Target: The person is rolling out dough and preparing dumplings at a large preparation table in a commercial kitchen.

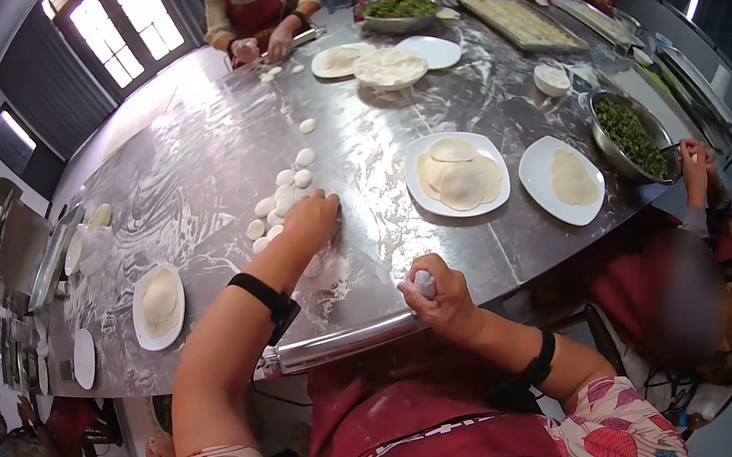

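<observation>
My left hand (316, 220) reaches forward to the tabletop, fingers curled down and closed; whatever they hold is hidden beneath them. Just beyond and left of it lies a cluster of small white dough pieces (284, 178). Nearer my body, at the table's front edge, my right hand (447, 301) is closed around a rolling pin (425, 284); only its grey rounded end shows between thumb and fingers. A shiny steel bar (345, 344) runs along the edge to the left of this hand. Ahead of my right hand, a square white plate (417, 207) carries stacked round dough wrappers (457, 180).
White plates with wrappers stand at right (560, 211) and left (144, 330). Steel bowls of chopped greens sit at right (628, 131) and back (400, 7). A tray (524, 24) lies at the back right. Co-workers surround the floured table (188, 160); one rolls dough opposite.
</observation>
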A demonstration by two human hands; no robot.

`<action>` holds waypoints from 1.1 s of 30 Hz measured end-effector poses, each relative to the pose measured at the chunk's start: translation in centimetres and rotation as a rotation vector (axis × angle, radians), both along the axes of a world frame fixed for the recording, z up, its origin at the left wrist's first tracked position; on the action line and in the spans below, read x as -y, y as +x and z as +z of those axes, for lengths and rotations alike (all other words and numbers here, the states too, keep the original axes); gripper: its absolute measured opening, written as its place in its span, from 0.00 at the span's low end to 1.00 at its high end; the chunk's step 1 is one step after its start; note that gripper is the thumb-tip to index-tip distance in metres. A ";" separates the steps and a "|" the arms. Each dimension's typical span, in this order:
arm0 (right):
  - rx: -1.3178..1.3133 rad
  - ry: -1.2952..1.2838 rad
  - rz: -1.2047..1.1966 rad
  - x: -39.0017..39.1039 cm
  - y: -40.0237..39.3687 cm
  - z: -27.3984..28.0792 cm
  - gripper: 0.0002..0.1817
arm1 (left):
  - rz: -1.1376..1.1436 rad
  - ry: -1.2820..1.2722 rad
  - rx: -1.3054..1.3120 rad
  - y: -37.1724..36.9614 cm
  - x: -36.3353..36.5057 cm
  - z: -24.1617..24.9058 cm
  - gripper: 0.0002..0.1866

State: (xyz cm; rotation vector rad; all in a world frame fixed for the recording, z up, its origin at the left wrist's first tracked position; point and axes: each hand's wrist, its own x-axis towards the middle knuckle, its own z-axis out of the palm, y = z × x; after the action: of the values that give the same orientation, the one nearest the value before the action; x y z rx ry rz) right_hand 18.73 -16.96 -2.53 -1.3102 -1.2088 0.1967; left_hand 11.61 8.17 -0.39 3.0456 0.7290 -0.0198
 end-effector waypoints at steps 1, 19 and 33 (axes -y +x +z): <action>0.005 0.004 -0.011 -0.2 0.0 -0.3 0.12 | -0.026 0.021 0.033 -0.3 0.3 0.2 0.12; 0.009 -0.093 -0.087 -3.3 1.1 -1.2 0.10 | 0.140 -0.658 0.225 -7.8 6.8 -1.3 0.08; 0.170 -0.049 -0.209 -6.2 2.5 -2.6 0.12 | 0.280 -0.736 0.352 -9.5 7.4 -2.6 0.07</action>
State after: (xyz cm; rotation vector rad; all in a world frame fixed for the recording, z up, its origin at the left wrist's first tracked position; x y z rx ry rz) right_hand 21.21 -10.71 -5.18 -1.5097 -1.2044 -0.0365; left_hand 2.15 0.73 -2.95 2.1612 0.8647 0.1972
